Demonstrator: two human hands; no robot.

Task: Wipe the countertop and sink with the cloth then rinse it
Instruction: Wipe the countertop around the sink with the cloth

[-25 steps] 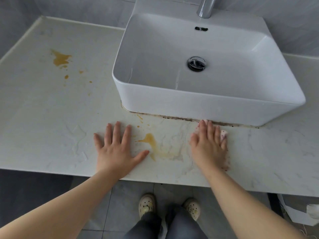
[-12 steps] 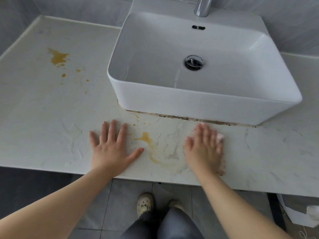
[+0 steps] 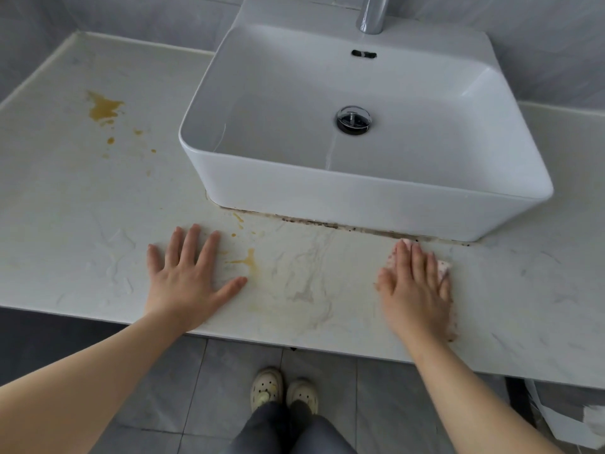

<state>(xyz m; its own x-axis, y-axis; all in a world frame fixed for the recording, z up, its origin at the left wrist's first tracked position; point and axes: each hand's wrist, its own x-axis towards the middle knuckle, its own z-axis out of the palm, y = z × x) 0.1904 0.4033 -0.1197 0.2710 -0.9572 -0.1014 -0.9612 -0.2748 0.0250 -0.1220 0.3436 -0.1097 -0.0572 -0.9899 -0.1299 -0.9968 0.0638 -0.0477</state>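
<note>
Flat, with straight fingers, the right hand (image 3: 415,290) presses the pink cloth (image 3: 443,267) on the countertop (image 3: 65,208), just before the foot of the sink (image 3: 360,198). The left hand (image 3: 186,280) lies spread on the bare surface and holds nothing. A yellow smear (image 3: 249,261) lies between the hands. Farther back on the left is a bigger yellow stain (image 3: 104,108).

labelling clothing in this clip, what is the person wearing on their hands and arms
Nothing. The left hand and right hand are bare: no gloves, rings, watch or bracelet in view. Both arms are bare to the frame's edge, with no sleeve showing. The right hand is slightly blurred, so fine detail there is uncertain. Below are dark grey trousers and cream shoes with holes.
</note>
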